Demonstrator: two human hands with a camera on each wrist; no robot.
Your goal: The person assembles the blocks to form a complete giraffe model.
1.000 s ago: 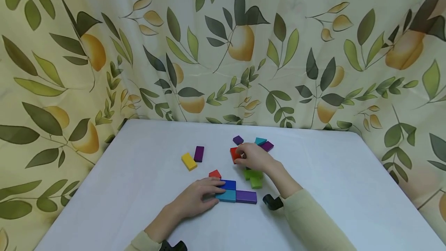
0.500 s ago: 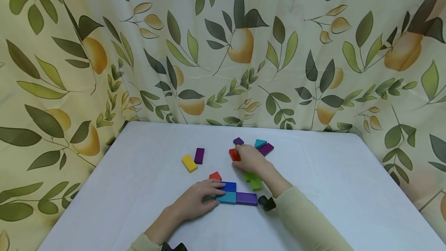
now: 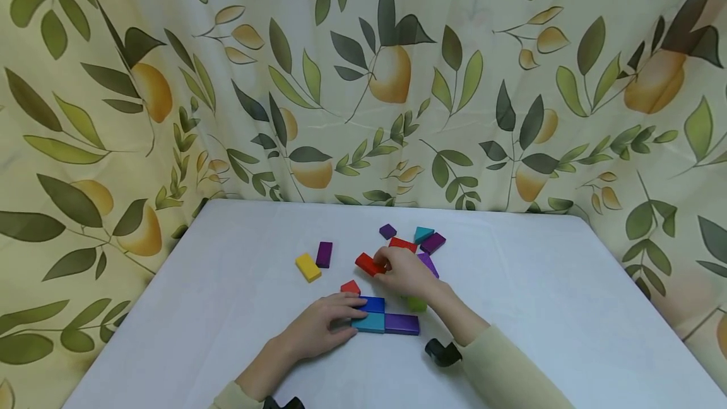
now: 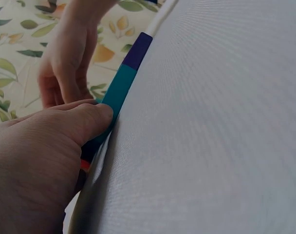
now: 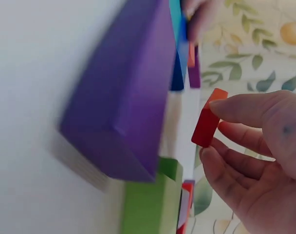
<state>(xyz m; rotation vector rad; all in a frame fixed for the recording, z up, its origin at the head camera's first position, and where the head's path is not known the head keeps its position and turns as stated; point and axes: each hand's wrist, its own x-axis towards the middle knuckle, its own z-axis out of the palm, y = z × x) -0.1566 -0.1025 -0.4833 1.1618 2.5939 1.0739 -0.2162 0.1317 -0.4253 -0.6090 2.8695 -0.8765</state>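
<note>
My right hand pinches a red rectangular block between thumb and fingertips. In the right wrist view this red block is tilted and off the table. My left hand rests on the left end of a blue block and a teal block, its thumb along the teal block's near edge. A long purple block touches the teal one end to end. Behind the left fingers a small red block is partly covered. Lime green blocks lie partly hidden under the right hand.
Beyond the right hand lie another red block, a purple triangular block, a teal triangular block, a dark purple block and a small violet block. A yellow block and a plum block lie left on the white table.
The right hand has taken up the red block and moved it left and nearer. Another red block and the purple triangular block now show behind it. The left hand has stayed in place.
</note>
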